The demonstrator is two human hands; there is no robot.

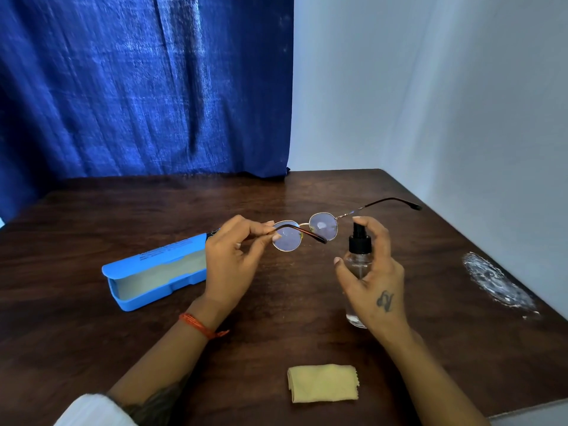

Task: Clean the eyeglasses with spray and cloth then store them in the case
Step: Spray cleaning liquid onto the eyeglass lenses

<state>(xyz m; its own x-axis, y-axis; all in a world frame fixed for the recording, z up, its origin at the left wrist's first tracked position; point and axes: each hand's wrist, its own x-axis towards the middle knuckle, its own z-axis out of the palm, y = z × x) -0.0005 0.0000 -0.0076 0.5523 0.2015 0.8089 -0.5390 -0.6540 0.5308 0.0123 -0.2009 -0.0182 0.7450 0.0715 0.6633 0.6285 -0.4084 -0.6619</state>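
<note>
Only the head view here, looking down at a dark wooden table (pixel 276 342).

The left hand (pixel 229 265) pinched the eyeglasses (pixel 302 233) by the near temple arm, fingertips curled round it close to the hinge, so the frame hung in the air above the table with both lenses turned toward the person. My guess is that grip kept fingers off the glass and left the lenses open to the nozzle. The other temple arm stuck out to the right, past the bottle.

The right hand (pixel 370 272) was wrapped round a clear spray bottle (pixel 358 256), with the index finger resting on top of the black pump head. The nozzle sat just beside the right-hand lens and seemed aimed at it, so this looked like the spraying step, probably early in the job. No mist that I could make out.

The yellow cloth (pixel 323 383) lay folded near the front edge, untouched, handy for the wipe. The blue case (pixel 153 272) sat open on the left, lid back, partly behind the left hand, ready for later.

A whitish smudge (pixel 498 281) marked the table off to the right.
</note>
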